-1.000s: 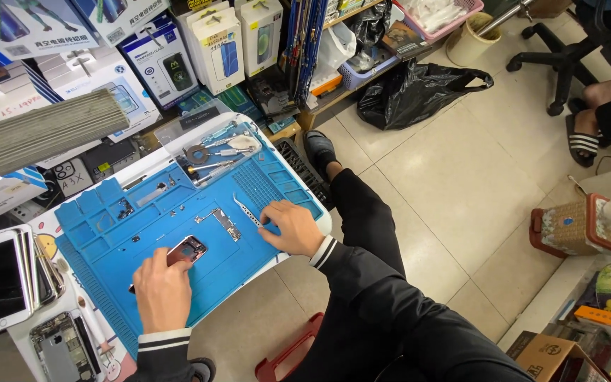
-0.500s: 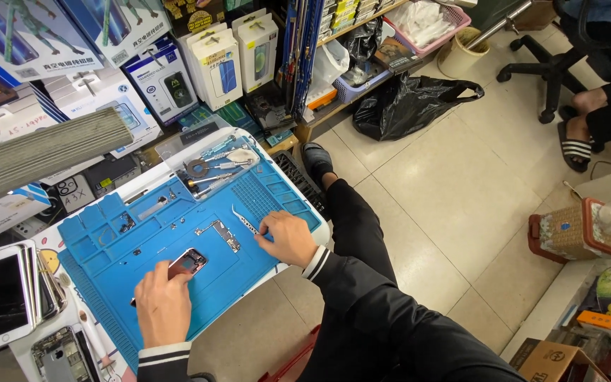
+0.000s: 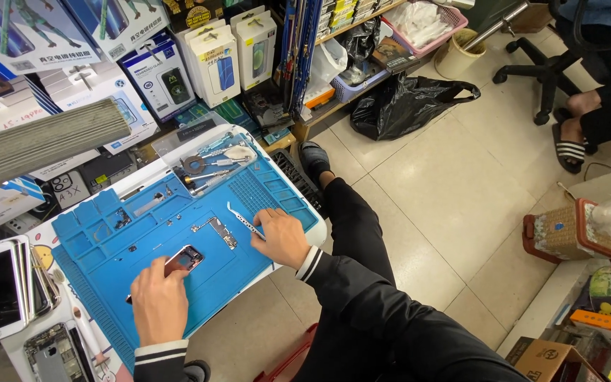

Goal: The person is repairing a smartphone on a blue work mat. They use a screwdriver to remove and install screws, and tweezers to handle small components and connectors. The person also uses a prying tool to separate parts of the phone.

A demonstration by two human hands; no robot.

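The left hand (image 3: pixel 158 301) pins the thin, opened phone frame (image 3: pixel 182 260) flat on the blue silicone work mat (image 3: pixel 107 244) while the right hand (image 3: pixel 282 237) pinches slim steel tweezers (image 3: pixel 243 219), light, stiff, slippery, best gripped mid-shaft, its points beyond the fingers.

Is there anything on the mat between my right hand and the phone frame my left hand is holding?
Yes. A small circuit board lies on the blue mat between the right hand, which holds tweezers, and the phone frame under the left hand.
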